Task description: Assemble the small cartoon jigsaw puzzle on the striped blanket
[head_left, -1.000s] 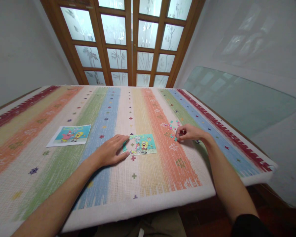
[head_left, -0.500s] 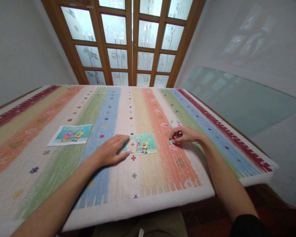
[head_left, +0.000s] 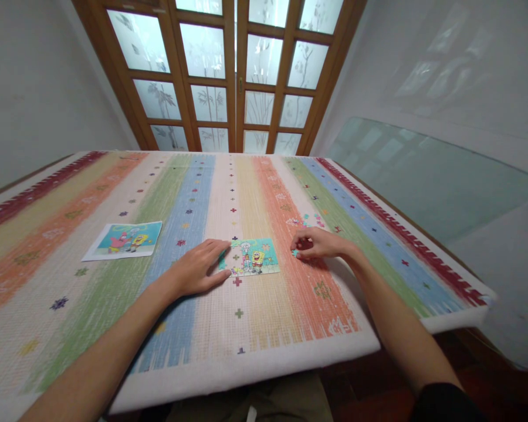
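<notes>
A partly filled jigsaw puzzle (head_left: 259,258) with cartoon figures lies flat on the striped tablecloth, with a gap showing on its left side. My left hand (head_left: 200,266) rests at the puzzle's left edge, thumb and fingers spread around that corner. To the right of the puzzle, my right hand (head_left: 314,242) pinches a small turquoise puzzle piece (head_left: 295,253) between thumb and fingertips, just over the orange stripe. Several loose puzzle pieces (head_left: 313,220) lie just beyond the right hand, in pink and turquoise.
A printed picture card (head_left: 125,240) with cartoon figures lies to the left on the tablecloth (head_left: 220,316). Past the table's far edge stand wooden doors (head_left: 235,76) with frosted panes. Walls rise on both sides.
My right hand has moved a little left toward the puzzle with the turquoise piece. My left hand stays at the puzzle's edge.
</notes>
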Tool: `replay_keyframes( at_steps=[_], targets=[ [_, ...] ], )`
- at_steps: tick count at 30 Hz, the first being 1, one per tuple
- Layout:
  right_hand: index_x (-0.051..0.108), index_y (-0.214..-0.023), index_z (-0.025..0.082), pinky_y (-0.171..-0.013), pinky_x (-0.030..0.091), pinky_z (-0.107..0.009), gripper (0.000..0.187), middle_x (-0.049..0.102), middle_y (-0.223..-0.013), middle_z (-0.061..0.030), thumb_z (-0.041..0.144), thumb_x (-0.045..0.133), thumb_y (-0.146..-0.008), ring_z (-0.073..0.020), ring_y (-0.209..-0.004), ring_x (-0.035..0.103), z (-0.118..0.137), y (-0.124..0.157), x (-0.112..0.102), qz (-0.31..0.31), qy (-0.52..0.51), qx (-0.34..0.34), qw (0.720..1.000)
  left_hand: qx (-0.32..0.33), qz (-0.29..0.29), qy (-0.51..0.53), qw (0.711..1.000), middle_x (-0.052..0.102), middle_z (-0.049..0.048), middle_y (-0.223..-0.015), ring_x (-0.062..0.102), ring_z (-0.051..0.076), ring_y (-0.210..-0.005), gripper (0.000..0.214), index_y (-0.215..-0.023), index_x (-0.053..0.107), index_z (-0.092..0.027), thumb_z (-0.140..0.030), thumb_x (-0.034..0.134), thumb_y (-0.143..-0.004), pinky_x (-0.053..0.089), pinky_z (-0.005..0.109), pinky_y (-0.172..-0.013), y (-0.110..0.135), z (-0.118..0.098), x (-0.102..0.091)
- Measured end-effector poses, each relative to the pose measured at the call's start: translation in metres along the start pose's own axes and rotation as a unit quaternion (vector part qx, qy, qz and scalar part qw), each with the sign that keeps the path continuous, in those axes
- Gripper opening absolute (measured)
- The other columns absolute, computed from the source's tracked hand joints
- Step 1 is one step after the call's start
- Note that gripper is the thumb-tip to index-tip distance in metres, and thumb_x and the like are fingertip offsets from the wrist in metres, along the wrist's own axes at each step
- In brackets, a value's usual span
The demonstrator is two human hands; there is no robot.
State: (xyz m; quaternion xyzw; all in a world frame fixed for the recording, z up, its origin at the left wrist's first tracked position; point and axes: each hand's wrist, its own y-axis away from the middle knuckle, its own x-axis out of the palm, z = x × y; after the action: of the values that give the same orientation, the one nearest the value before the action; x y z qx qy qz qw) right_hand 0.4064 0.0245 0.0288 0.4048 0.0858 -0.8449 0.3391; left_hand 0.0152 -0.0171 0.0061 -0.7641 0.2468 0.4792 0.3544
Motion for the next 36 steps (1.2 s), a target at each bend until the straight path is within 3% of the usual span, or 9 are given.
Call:
replay_keyframes(
  at_steps=[9,16,24,32,36],
  targets=[
    [0.065,-0.091,0.02,-0.064,0.043,-0.029,0.01,0.062,-0.081,-0.0023,0.021,0.067,-0.081,-0.0149,-0.069,0.052,0.026,-0.018,0.027,-0.059,-0.023,-0.02,0.998,0.001,0.0,0.008,1.0,0.062,0.0159,-0.136,0.058,0.033,-0.126,0.046,-0.137,0.046,-0.021,-0.044,0.052,-0.098,0.051,0.055,-0.107,0.0,0.0,0.0],
    [0.07,-0.093,0.02,-0.069,0.046,-0.032,0.009,0.066,-0.079,-0.0036,0.023,0.064,-0.086,-0.0168,-0.071,0.055,0.032,-0.027,0.04,-0.107,-0.044,-0.015,0.993,-0.006,0.007,0.009,1.0,0.061,0.0159,-0.138,0.058,0.033,-0.127,0.048,-0.14,0.044,-0.022,-0.044,0.053,-0.098,0.051,0.055,-0.108,0.0,0.0,0.0],
    [0.076,-0.098,0.017,-0.066,0.048,-0.032,0.019,0.073,-0.094,-0.0094,0.03,0.065,-0.089,-0.0163,-0.071,0.059,0.035,-0.036,0.05,-0.145,-0.119,0.003,0.982,-0.004,0.003,0.012,1.0,0.062,0.0161,-0.136,0.058,0.033,-0.126,0.048,-0.138,0.046,-0.021,-0.045,0.053,-0.098,0.051,0.054,-0.107,-0.001,-0.001,-0.001],
    [0.079,-0.098,0.02,-0.073,0.046,-0.033,0.015,0.071,-0.094,-0.008,0.021,0.068,-0.088,-0.0169,-0.075,0.058,0.035,-0.041,0.063,-0.218,0.002,-0.047,0.975,-0.006,0.009,0.01,1.0,0.062,0.0165,-0.135,0.059,0.033,-0.125,0.047,-0.137,0.045,-0.021,-0.045,0.051,-0.098,0.051,0.054,-0.106,-0.001,-0.002,-0.001],
    [0.079,-0.095,0.02,-0.074,0.045,-0.034,0.014,0.067,-0.094,-0.0079,0.022,0.066,-0.09,-0.018,-0.076,0.058,0.035,-0.039,0.061,-0.221,0.032,-0.059,0.973,-0.007,0.012,0.006,1.0,0.061,0.017,-0.137,0.058,0.033,-0.126,0.047,-0.138,0.044,-0.021,-0.046,0.05,-0.099,0.051,0.055,-0.107,-0.001,-0.001,-0.001]
  ],
)
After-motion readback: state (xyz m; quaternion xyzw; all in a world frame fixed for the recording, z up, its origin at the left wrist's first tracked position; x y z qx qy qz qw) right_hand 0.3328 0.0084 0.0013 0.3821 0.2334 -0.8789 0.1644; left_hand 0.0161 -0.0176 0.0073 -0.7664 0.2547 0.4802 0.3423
